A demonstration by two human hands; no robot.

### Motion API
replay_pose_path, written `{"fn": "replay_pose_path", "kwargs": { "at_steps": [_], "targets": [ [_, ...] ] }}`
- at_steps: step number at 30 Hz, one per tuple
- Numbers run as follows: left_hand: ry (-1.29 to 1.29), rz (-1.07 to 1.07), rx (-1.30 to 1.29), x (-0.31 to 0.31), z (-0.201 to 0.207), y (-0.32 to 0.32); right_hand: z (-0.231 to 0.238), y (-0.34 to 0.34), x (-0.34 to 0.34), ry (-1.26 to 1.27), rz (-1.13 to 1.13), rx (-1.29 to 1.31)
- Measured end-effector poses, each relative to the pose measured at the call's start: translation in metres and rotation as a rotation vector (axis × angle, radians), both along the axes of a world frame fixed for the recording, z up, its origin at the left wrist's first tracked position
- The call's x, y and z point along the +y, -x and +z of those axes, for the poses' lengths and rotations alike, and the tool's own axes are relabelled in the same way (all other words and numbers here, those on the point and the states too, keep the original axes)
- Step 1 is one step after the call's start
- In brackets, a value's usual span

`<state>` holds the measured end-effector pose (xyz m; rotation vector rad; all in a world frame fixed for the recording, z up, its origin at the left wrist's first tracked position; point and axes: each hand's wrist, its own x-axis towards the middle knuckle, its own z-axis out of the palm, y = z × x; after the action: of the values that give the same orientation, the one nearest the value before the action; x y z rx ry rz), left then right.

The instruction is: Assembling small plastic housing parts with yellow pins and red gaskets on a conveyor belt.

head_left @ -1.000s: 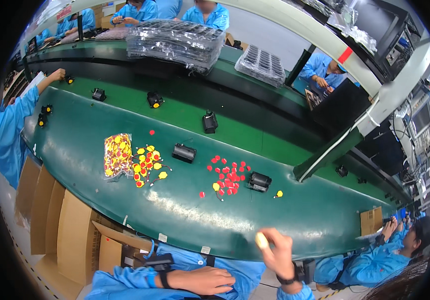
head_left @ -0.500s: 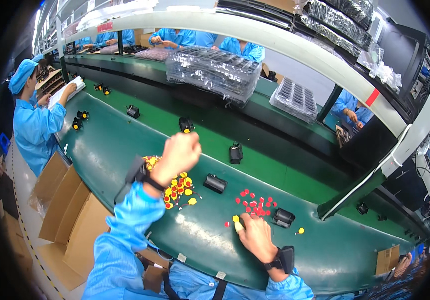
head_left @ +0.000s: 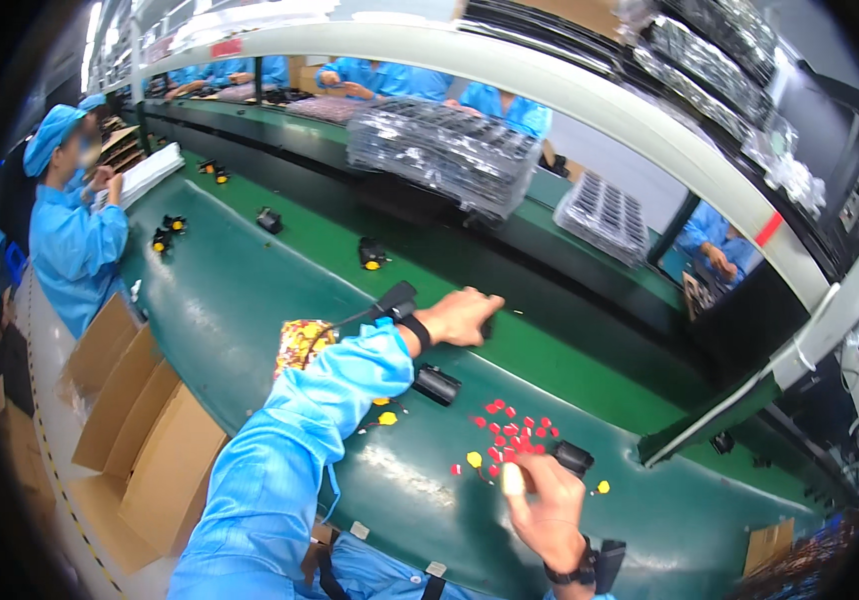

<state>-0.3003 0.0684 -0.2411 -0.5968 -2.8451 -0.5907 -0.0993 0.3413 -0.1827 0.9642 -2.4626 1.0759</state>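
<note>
My left hand reaches over the green belt with its fingers stretched out. Beneath it, a black housing is mostly hidden; whether the fingers touch it I cannot tell. My right hand is bent above the near worktop, thumb and forefinger close together; what lies between them is hidden. The thumb tip looks pale yellow. Beside this hand are scattered small red discs, a yellow round piece with a wire and a black housing. Another black housing lies below my left wrist.
A bag of yellow and red pieces sits partly behind my left sleeve. More black parts lie along the belt. Plastic-wrapped trays stand beyond, under a white rail. A co-worker stands left near open cardboard boxes.
My left hand has moved right, from above the yellow pieces to the housing on the belt. My right hand has drawn back towards me, leaving the yellow piece on the worktop.
</note>
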Motion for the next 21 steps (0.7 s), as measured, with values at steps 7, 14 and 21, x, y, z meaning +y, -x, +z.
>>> {"fn": "replay_pose_path", "kwargs": {
  "at_steps": [7,14,21],
  "targets": [
    [-0.371,-0.597,0.19,0.125,0.062,-0.166,-0.022,-0.003,0.019,0.574,-0.157,-0.547],
    [-0.186,-0.296,0.461,0.007,0.099,-0.156,-0.12,-0.024,0.169,0.319,-0.487,-0.438],
    [0.06,1.066,0.315,-0.36,0.022,-0.079,-0.106,-0.082,0.288,-0.37,-0.829,-0.814]
  ]
}}
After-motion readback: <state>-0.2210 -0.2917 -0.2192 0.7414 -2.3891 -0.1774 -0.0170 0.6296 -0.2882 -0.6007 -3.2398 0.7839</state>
